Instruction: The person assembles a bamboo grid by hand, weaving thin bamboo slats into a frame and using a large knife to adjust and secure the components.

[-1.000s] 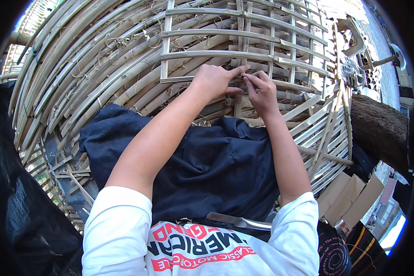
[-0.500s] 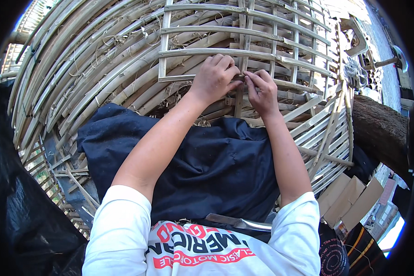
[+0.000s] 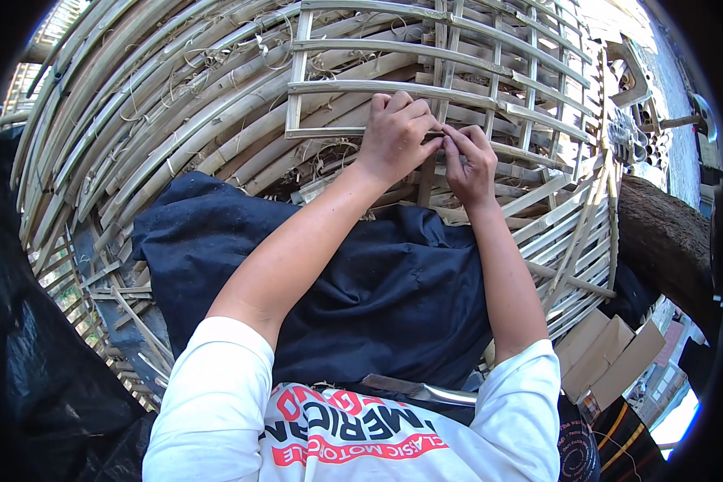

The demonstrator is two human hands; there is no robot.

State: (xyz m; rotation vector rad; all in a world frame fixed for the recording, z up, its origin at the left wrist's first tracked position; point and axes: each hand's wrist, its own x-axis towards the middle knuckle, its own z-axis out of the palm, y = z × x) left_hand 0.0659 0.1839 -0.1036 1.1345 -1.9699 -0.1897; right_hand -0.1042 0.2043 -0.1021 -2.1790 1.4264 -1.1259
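A lattice of thin, pale bamboo strips [image 3: 377, 88] stretches in front of me, its open squares crossed by narrow slats. At its near edge my left hand [image 3: 398, 138] is closed, thumb and fingers pinched on the edge strip at a crossing. Right beside it my right hand [image 3: 470, 165] is closed too, its thumb and forefinger pinching at the same crossing, the fingertips almost touching the left ones. The fingers hide the exact spot between them, and I cannot make out whether a thin tie is there. Below the hands a black cloth [image 3: 361, 305] covers my lap.
Long split bamboo pieces [image 3: 217, 145] lie stacked in curved rows behind and left of the lattice. A metal blade [image 3: 422, 391] rests close to my waist. On the right are a thick log [image 3: 659, 217] and an open cardboard box [image 3: 610, 353]. Black plastic sheeting [image 3: 48, 337] hangs at left.
Both hands and the lattice have shifted slightly to the right together. The pinch of both hands at the crossing stays much the same.
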